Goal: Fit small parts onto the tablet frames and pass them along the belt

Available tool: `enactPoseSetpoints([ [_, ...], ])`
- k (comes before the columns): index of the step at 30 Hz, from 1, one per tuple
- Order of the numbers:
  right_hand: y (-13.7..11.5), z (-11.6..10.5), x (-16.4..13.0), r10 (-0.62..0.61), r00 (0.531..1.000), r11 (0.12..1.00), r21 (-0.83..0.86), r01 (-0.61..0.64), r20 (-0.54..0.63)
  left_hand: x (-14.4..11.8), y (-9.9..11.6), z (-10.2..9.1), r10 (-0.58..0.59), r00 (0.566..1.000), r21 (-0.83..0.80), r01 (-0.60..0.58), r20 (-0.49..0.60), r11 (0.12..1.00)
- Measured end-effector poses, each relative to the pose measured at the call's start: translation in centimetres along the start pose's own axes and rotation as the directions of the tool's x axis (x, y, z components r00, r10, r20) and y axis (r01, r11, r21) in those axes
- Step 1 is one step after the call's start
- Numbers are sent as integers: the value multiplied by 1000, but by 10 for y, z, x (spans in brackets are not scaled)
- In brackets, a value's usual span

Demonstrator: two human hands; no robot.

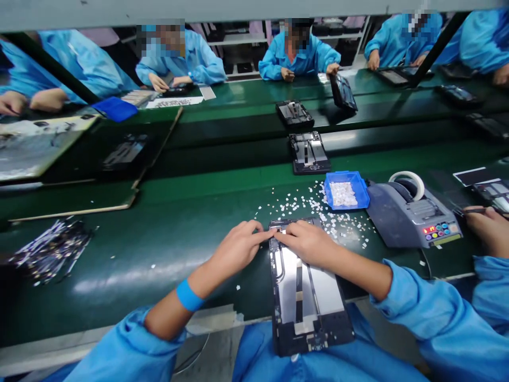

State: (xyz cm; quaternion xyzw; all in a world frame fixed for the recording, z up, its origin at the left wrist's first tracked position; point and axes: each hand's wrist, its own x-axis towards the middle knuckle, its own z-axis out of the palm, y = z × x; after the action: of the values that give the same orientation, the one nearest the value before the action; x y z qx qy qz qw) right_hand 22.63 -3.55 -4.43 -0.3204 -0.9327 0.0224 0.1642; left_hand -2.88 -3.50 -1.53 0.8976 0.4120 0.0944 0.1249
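Observation:
An opened tablet [326,286], its silver inner plate and black ribbon cables showing, lies across the table's front edge with its near end over my lap. At its far left corner, my left hand [243,245] has the index finger stretched out and the other fingers curled in. My right hand [308,243] rests over the tablet's far end, fingers pressed together at that same corner. The two sets of fingertips meet there; anything small between them is too hidden to make out. White bits [340,225] lie scattered just beyond.
A blue tray [363,197] of white pieces stands beside a grey tape dispenser [413,212]. Loose cable strips [55,249] are heaped at left, near a wood-edged board [79,212]. More opened tablets [309,153] sit farther back. A co-worker's hand [489,228] is at right; others sit opposite.

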Motion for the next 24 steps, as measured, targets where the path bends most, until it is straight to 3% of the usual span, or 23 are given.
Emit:
enactPoseSetpoints([
  [4,-4,-9,7,-28,997,999,-31,31,67,-7,-3,4,-104,991,-217,84,-83,973],
  [8,-3,-20,15,-51,988,999,4,51,147,2,5,2,-386,914,-378,315,-126,870],
  [11,1,-42,-2,35,999,984,173,-36,8,16,8,0,-465,885,-419,417,-14,806],
  [13,3,-63,-33,266,950,921,336,-200,-165,26,9,1,-485,872,-475,451,57,756],
  [15,4,-81,-79,556,794,778,491,-392,-247,35,9,3,-510,851,-559,486,126,672],
  [18,6,-92,-153,874,463,420,710,-565,-148,45,5,5,-503,825,-686,524,258,506],
  [20,14,-88,-194,976,209,158,853,-498,-59,51,-3,9,-478,826,-708,528,299,468],
  [22,30,-81,-224,999,-37,-23,946,-324,12,57,-14,16,-476,828,-692,530,297,491],
  [23,39,-78,-235,991,-124,-75,965,-250,45,60,-19,20,-477,830,-677,529,288,512],
  [24,48,-75,-242,981,-177,-113,973,-200,78,61,-23,24,-475,835,-661,525,277,536],
])
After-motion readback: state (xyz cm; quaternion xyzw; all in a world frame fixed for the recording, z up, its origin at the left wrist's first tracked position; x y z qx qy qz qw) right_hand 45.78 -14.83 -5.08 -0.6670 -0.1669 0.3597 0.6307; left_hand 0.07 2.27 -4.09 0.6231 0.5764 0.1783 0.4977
